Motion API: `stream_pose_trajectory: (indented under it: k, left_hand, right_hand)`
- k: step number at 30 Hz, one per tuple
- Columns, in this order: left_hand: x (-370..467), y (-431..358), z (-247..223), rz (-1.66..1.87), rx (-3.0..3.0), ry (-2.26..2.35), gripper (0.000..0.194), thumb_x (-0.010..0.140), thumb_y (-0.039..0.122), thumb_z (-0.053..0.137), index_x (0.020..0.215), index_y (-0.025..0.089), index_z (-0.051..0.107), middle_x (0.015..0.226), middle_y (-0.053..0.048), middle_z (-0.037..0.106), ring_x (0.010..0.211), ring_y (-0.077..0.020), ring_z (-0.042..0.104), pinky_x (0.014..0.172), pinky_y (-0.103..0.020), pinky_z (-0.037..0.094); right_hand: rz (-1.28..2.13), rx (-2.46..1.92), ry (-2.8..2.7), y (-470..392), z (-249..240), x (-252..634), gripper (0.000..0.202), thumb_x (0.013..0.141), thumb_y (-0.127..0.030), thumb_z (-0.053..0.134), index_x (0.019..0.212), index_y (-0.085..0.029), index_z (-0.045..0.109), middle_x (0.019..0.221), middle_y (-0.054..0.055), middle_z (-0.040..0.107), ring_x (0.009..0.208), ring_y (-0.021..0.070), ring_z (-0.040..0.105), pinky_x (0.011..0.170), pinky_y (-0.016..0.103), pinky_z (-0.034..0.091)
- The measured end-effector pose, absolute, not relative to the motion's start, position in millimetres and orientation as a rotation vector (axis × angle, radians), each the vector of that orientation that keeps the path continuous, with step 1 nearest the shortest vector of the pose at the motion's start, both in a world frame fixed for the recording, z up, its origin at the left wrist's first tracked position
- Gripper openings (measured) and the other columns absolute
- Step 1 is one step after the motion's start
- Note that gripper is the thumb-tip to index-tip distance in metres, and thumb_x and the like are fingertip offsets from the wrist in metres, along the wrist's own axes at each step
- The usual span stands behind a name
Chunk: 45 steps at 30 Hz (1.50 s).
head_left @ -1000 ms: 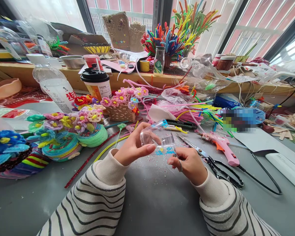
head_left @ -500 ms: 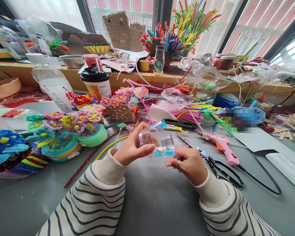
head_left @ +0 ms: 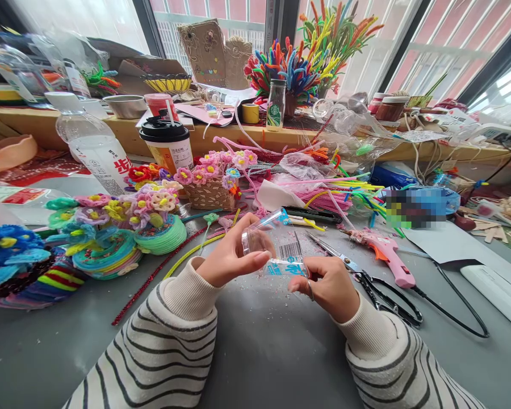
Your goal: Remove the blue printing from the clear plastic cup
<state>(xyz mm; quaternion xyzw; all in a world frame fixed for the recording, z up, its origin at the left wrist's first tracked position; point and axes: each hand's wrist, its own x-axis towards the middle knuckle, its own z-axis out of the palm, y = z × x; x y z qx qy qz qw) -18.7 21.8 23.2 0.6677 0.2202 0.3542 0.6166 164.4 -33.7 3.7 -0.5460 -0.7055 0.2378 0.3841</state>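
My left hand is closed round a clear plastic bottle piece, its thumb in front and its fingers behind. A transparent film with blue print and a barcode stretches from this piece to the right. My right hand, with a ring on one finger, pinches the film's right end between thumb and fingers. Whether the film is a label or part of the bottle wall, I cannot tell. To the right of the hands, scissors and a pink glue gun lie on the grey table.
Pipe-cleaner flowers in small pots stand at left, near a water bottle and a lidded cup. Bundled pipe cleaners and a black cutter lie behind the hands. The glue gun's cord loops at right.
The printed film has turned slightly, so its blue lettering shows more fully. Both hands stay in nearly the same place.
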Motion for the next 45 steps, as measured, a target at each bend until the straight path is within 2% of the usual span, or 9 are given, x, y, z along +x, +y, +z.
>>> stream_pose_trajectory:
  k: [5,11,16,24,32,38,45]
  left_hand:
    - [-20,23,22,0.791,1.561,0.491,0.045,0.063,0.053,0.060,0.082,0.019,0.035,0.068,0.000,0.052,0.057,-0.0107,0.048,0.048,-0.022,0.032]
    - [-20,24,23,0.822,1.541,0.536,0.051,0.060,0.056,0.060,0.085,0.019,0.036,0.065,0.001,0.050,0.055,-0.0104,0.048,0.048,-0.022,0.034]
    - [-20,23,28,0.779,1.541,0.549,0.050,0.060,0.056,0.059,0.082,0.018,0.034,0.063,0.002,0.049,0.052,-0.0095,0.047,0.046,-0.021,0.034]
    - [-19,22,31,0.765,1.565,0.593,0.052,0.059,0.058,0.058,0.083,0.018,0.036,0.065,0.001,0.050,0.052,-0.0091,0.045,0.045,-0.021,0.031]
    - [-21,23,24,0.744,1.568,0.547,0.050,0.064,0.056,0.055,0.092,0.017,0.041,0.068,0.001,0.051,0.054,-0.0096,0.046,0.048,-0.022,0.035]
    - [-21,23,25,0.742,1.566,0.595,0.057,0.060,0.060,0.056,0.094,0.017,0.042,0.069,0.000,0.051,0.052,-0.0096,0.047,0.045,-0.021,0.035]
    - [-20,21,31,0.696,1.552,0.629,0.055,0.059,0.060,0.055,0.089,0.015,0.042,0.067,-0.001,0.053,0.050,-0.0094,0.047,0.042,-0.021,0.036]
  right_hand:
    - [0.526,-1.367,-1.796,-35,5,163,0.063,0.056,-0.076,0.046,0.038,-0.019,0.026,0.037,-0.005,0.029,0.039,0.0059,0.024,0.039,0.022,0.022]
    - [0.477,-1.355,-1.801,-33,3,166,0.065,0.057,-0.078,0.039,0.038,-0.019,0.023,0.036,-0.006,0.027,0.039,0.0054,0.021,0.038,0.022,0.021]
    - [0.497,-1.341,-1.830,-32,3,168,0.065,0.054,-0.078,0.044,0.038,-0.017,0.027,0.036,-0.005,0.028,0.039,0.0050,0.023,0.037,0.020,0.021]
    - [0.444,-1.241,-1.819,-33,4,164,0.064,0.061,-0.073,0.043,0.039,-0.017,0.022,0.037,-0.007,0.023,0.038,0.0043,0.020,0.036,0.019,0.019]
    - [0.428,-1.269,-1.823,-33,1,163,0.063,0.058,-0.076,0.042,0.040,-0.018,0.026,0.038,-0.006,0.027,0.039,0.0046,0.022,0.036,0.019,0.021]
    - [0.322,-1.268,-1.837,-33,1,165,0.062,0.064,-0.072,0.042,0.041,-0.018,0.023,0.039,-0.007,0.024,0.039,0.0044,0.020,0.037,0.020,0.019]
    - [0.325,-1.281,-1.867,-32,0,167,0.063,0.057,-0.078,0.039,0.042,-0.018,0.025,0.040,-0.006,0.027,0.040,0.0050,0.022,0.037,0.020,0.020]
